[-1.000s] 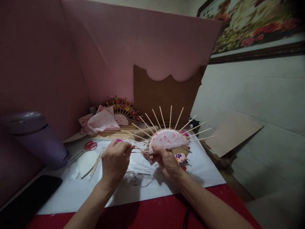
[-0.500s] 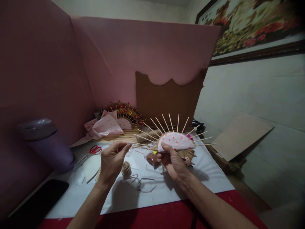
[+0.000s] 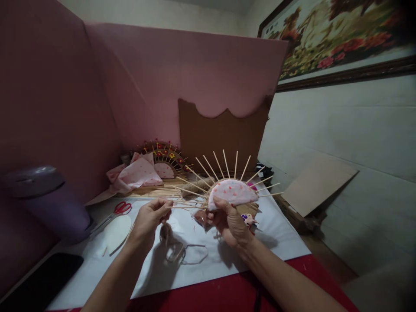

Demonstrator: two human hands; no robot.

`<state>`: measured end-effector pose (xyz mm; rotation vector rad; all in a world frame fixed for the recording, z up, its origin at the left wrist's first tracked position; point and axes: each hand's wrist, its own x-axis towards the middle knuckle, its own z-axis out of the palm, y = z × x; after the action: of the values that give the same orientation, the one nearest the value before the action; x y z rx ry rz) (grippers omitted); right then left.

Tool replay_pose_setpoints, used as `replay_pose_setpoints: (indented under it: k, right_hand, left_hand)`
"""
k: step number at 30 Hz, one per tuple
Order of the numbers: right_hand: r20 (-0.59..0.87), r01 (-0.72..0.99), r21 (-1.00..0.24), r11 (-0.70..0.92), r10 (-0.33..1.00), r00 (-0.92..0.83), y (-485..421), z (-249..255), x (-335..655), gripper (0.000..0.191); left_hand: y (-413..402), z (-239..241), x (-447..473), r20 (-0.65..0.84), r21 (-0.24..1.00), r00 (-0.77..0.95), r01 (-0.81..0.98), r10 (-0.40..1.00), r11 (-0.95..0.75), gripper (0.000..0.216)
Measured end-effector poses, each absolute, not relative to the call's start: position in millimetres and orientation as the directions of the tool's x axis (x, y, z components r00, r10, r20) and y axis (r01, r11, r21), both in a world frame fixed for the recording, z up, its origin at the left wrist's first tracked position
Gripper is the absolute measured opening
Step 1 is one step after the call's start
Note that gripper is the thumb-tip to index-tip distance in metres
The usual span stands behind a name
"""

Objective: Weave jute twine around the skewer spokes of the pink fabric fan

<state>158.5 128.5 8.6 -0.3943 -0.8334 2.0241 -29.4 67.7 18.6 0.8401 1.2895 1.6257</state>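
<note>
My right hand (image 3: 230,221) is closed on the lower edge of a half-round fan (image 3: 234,193) covered in pale pink dotted fabric, thumb in front. Thin wooden sticks radiate from its curved rim. At its left side, my left hand (image 3: 151,219) pinches with thumb and forefinger by the tips of the lowest sticks (image 3: 186,207). Whether it grips a stick or a strand of twine cannot be made out. Just below that hand is a small ball of twine (image 3: 165,234), with loose cord (image 3: 195,262) trailing across the white sheet.
Red-handled scissors (image 3: 122,208), a purple bottle (image 3: 48,208) and a dark phone (image 3: 42,281) are on the left. Behind stand a decorated fan (image 3: 164,169), pink cloth (image 3: 136,173) and a twine roll (image 3: 195,187). Cardboard (image 3: 221,138) leans at the back.
The view has shifted a little, so most things sit farther left. The fan has tilted slightly, its left sticks lower. My left hand stays at the sticks' tips.
</note>
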Motion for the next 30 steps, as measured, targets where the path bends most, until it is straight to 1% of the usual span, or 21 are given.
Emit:
replay_pose_setpoints:
  k: [2, 4, 5, 8, 11, 13, 14, 17, 19, 21, 22, 24, 28, 30]
  right_hand:
    - [0.047, -0.575, -0.719, -0.391, 0.797, -0.602, 125, 9, 159, 0.017]
    - [0.053, -0.529, -0.744, -0.408, 0.753, -0.656, 120, 8, 158, 0.016]
    - [0.056, -0.503, -0.755, -0.421, 0.722, -0.689, 118, 7, 158, 0.016]
    - [0.044, -0.425, -0.767, -0.480, 0.621, -0.782, 113, 4, 158, 0.017]
    - [0.027, -0.380, -0.769, -0.513, 0.568, -0.822, 113, 1, 159, 0.019]
    - [0.023, -0.382, -0.763, -0.521, 0.568, -0.823, 115, 1, 160, 0.019]
    - [0.023, -0.389, -0.756, -0.526, 0.573, -0.819, 116, 2, 160, 0.018]
    - [0.021, -0.441, -0.725, -0.529, 0.623, -0.782, 120, 5, 161, 0.016]
    - [0.006, -0.471, -0.711, -0.523, 0.665, -0.747, 122, 7, 161, 0.016]
    - [-0.010, -0.480, -0.706, -0.520, 0.686, -0.728, 123, 8, 160, 0.017]
    - [-0.015, -0.479, -0.706, -0.521, 0.688, -0.726, 123, 7, 160, 0.017]
    - [-0.020, -0.475, -0.706, -0.525, 0.686, -0.728, 123, 6, 159, 0.017]
    - [-0.022, -0.474, -0.704, -0.529, 0.683, -0.730, 122, 4, 159, 0.016]
    - [-0.027, -0.477, -0.700, -0.532, 0.687, -0.726, 122, 5, 159, 0.016]
  left_hand:
    - [67, 19, -25, -0.138, 0.902, -0.271, -0.431, 0.953, 0.008, 0.011]
    - [66, 21, -20, -0.215, 0.832, -0.153, -0.545, 0.965, 0.099, 0.004]
    - [66, 21, -18, -0.232, 0.815, -0.122, -0.567, 0.965, 0.125, 0.002]
    - [65, 19, -12, -0.250, 0.777, -0.094, -0.613, 0.964, 0.142, 0.006]
    - [64, 16, -4, -0.208, 0.765, -0.089, -0.635, 0.974, 0.105, 0.005]
    - [62, 16, 1, -0.116, 0.811, -0.102, -0.584, 0.988, 0.035, 0.012]
    - [61, 16, 3, -0.064, 0.853, -0.114, -0.521, 0.991, -0.004, 0.016]
    - [59, 19, 8, 0.089, 0.964, -0.156, -0.235, 0.984, -0.124, 0.018]
    - [59, 19, 10, 0.173, 0.981, -0.178, -0.060, 0.969, -0.186, 0.015]
    - [60, 18, 10, 0.238, 0.971, -0.212, 0.045, 0.948, -0.234, 0.011]
    - [60, 16, 10, 0.254, 0.967, -0.225, 0.070, 0.941, -0.244, 0.009]
    - [62, 13, 10, 0.255, 0.967, -0.213, 0.059, 0.943, -0.248, 0.006]
    - [62, 9, 10, 0.195, 0.979, -0.088, -0.039, 0.977, -0.199, 0.006]
    - [62, 8, 10, 0.181, 0.982, -0.056, -0.051, 0.982, -0.184, 0.006]
